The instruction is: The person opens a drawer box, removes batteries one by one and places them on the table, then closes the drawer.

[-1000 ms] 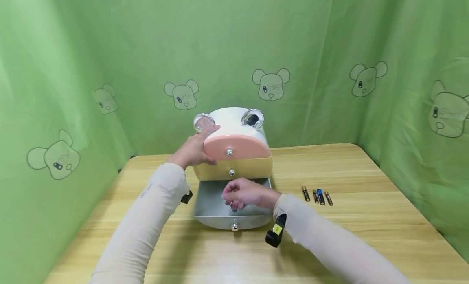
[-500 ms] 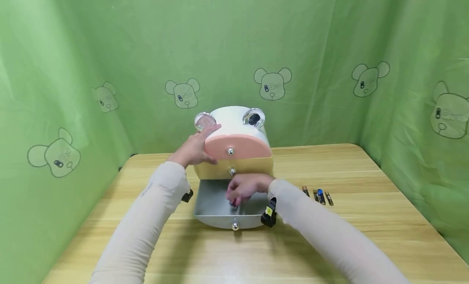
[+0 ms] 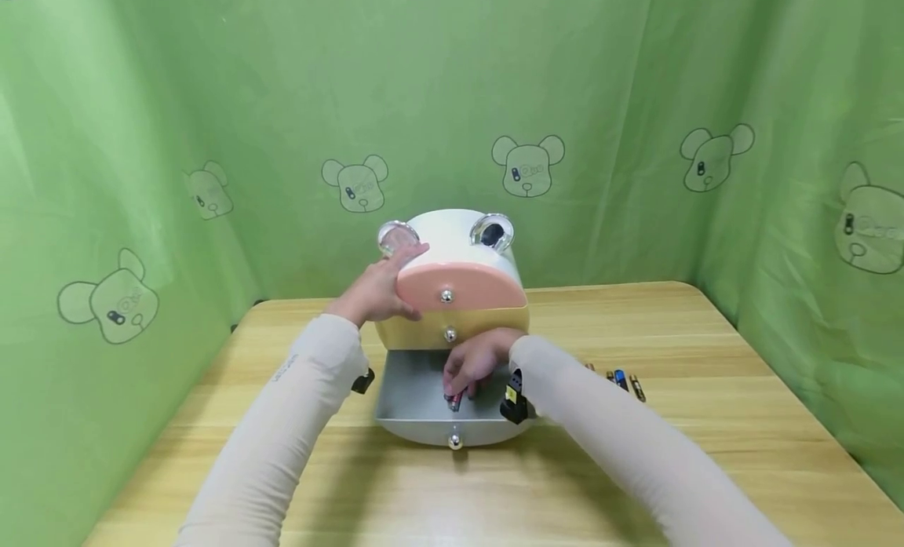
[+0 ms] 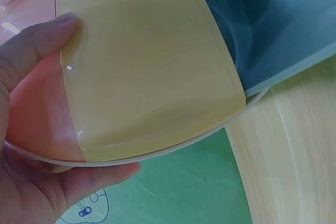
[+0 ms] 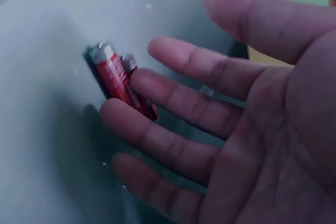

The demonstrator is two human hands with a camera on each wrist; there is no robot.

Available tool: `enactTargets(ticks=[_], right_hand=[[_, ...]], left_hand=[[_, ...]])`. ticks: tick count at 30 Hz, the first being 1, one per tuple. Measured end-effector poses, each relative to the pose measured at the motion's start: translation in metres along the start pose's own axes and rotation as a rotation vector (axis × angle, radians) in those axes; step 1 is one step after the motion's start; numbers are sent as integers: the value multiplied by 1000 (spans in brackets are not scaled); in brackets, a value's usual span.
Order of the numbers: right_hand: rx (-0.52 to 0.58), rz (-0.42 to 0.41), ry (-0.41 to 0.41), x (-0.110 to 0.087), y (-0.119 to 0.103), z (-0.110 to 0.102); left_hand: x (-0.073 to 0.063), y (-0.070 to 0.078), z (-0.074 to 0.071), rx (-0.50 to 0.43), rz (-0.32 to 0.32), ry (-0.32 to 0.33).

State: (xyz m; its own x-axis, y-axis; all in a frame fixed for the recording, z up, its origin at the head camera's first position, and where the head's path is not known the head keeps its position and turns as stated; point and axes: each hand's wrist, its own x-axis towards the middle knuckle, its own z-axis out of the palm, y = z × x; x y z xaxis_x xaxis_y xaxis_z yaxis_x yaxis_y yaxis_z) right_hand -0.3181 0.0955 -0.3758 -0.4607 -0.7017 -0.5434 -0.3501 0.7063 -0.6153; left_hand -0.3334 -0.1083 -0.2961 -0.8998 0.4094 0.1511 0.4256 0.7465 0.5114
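Note:
A small frog-like drawer cabinet (image 3: 452,237) stands on the table, white on top with pink and yellow drawer fronts. My left hand (image 3: 374,292) grips its left edge, thumb (image 4: 44,43) on the front and fingers along the outer shell. The grey bottom drawer (image 3: 410,382) is pulled out. Inside it, red batteries (image 5: 118,74) lie side by side, partly covered by my fingers in the right wrist view. My right hand (image 3: 475,360) hangs low over them, its fingers (image 5: 176,148) spread and loosely straight, with nothing held.
To the right on the wooden table (image 3: 678,453) lie several loose batteries (image 3: 637,388), one of them a blue battery (image 3: 621,379), partly hidden by the right sleeve (image 3: 586,406). Green curtains (image 3: 424,76) enclose the back and sides.
My right hand has lowered into the drawer, and its fingers, curled a second ago, have loosened over the red batteries. My left hand keeps its hold on the cabinet.

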Motion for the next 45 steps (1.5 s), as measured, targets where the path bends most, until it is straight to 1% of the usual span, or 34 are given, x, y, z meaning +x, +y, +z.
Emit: enactTargets(ticks=[3, 10, 21, 26, 28, 29, 35, 37, 41, 45], right_hand=[[-8, 8, -27, 3, 2, 0], [-41, 14, -42, 7, 4, -1], [-45, 14, -93, 13, 4, -4], [-136, 21, -95, 17, 6, -4], [-153, 20, -92, 18, 7, -4], [-148, 16, -94, 18, 8, -3], [-21, 13, -127, 20, 12, -1], [-24, 22, -133, 20, 13, -1], [-70, 19, -136, 20, 12, 0], [-54, 40, -154, 19, 12, 1]], left_hand=[[-1, -1, 1, -5, -5, -7], [0, 0, 1, -4, -11, 0], [0, 2, -1, -7, -13, -4], [0, 1, 0, -16, -26, -8], [0, 1, 0, -12, -27, -7], [0, 1, 0, -12, -25, -7], [0, 1, -1, -3, -20, 4], [0, 1, -2, -1, -19, 8], [-1, 1, -2, -4, -19, 3], [-2, 2, -1, -10, -27, -8]])
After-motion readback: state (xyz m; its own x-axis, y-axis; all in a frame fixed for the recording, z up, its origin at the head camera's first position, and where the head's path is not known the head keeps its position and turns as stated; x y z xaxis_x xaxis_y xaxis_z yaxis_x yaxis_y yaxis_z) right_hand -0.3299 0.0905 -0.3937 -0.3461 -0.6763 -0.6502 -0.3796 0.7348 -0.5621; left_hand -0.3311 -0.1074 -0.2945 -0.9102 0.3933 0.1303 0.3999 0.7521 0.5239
